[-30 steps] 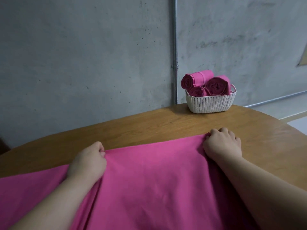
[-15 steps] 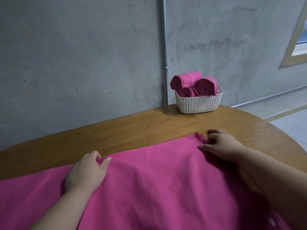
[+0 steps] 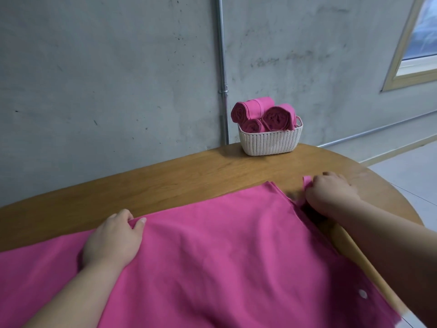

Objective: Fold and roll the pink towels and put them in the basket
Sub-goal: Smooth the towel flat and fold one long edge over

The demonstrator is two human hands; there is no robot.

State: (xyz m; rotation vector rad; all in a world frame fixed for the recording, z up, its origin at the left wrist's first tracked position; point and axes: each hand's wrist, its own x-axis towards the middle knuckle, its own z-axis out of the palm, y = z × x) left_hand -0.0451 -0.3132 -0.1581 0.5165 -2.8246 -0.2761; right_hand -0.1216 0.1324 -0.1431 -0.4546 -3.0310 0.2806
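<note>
Towel (image 3: 224, 252) lies spread over the table (image 3: 165, 183), bottom of frame. Right grip (image 3: 331, 194) pinches its right corner, left grip (image 3: 113, 237) sits on the far edge, can't tell if it's clenched. Basket (image 3: 269, 143) sits upper middle.

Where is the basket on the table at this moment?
In the head view the basket sits right of centre at the far edge of the table, against the wall by the pipe, beyond the spread towel, holding three rolled towels.
</note>
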